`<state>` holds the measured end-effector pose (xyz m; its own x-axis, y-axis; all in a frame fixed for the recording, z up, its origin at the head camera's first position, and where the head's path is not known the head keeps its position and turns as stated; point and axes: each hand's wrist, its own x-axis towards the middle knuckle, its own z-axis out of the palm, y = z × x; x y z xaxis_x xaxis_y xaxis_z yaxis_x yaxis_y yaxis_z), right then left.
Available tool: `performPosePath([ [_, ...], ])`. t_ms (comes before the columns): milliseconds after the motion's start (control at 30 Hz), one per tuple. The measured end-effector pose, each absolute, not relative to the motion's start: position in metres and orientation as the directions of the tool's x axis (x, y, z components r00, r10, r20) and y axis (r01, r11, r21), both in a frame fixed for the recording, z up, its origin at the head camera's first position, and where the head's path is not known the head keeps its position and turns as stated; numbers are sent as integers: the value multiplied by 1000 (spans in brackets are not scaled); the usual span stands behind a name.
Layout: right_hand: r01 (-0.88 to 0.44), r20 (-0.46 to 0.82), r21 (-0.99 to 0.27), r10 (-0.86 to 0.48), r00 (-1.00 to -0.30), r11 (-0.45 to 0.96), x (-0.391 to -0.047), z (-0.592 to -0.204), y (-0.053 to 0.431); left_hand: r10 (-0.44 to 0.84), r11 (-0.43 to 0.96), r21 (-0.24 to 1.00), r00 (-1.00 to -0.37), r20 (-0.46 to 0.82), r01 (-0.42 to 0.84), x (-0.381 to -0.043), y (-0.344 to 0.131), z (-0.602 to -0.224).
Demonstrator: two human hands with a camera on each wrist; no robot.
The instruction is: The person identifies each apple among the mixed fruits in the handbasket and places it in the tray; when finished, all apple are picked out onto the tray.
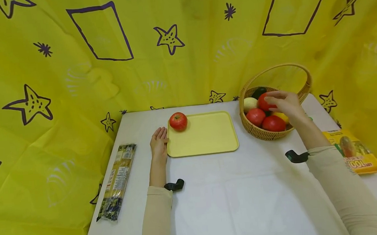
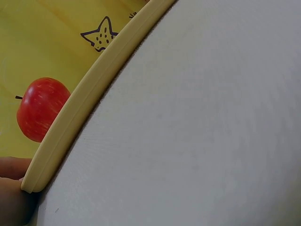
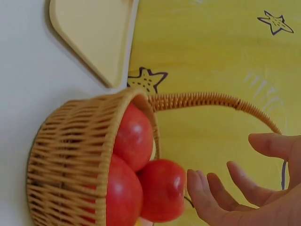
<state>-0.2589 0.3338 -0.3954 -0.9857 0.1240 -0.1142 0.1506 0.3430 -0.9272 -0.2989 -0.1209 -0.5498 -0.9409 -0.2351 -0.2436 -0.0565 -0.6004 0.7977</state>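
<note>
On the back left corner of a yellow tray (image 1: 206, 134) sits a red apple (image 1: 178, 121), its stem showing in the left wrist view. My left hand (image 1: 158, 142) lies at the tray's left edge, fingers extended and thumb at the rim. Over the right side of a wicker basket (image 1: 259, 132) is my right hand (image 1: 287, 104), thumb and fingers apart. Closest to its fingertips is a red apple (image 3: 162, 190) on top of the pile; a small gap shows between them in the right wrist view. Other red fruits (image 1: 256, 116) lie below it.
The basket's tall handle (image 1: 279, 66) arches behind the right hand. Also in it are a pale round item (image 1: 250, 104), a dark green one (image 1: 259, 92) and something yellow. A long clear packet (image 1: 118, 180) lies at left, a yellow package (image 1: 354, 152) at right. Yellow curtains surround the table.
</note>
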Motion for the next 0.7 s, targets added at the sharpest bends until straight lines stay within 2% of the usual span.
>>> performPosePath([
  [233, 180, -130, -944, 187, -974, 277, -260, -396, 354, -231, -595, 801, -941, -246, -63, -299, -121, -550],
  [433, 225, -186, -962, 230, -955, 155, -266, -399, 368, -231, -595, 801, -942, -244, -62, -298, -122, -549],
  [700, 322, -285, -920, 184, -941, 224, -280, -401, 386, -223, -596, 800, -943, -246, -67, -297, -122, -547],
])
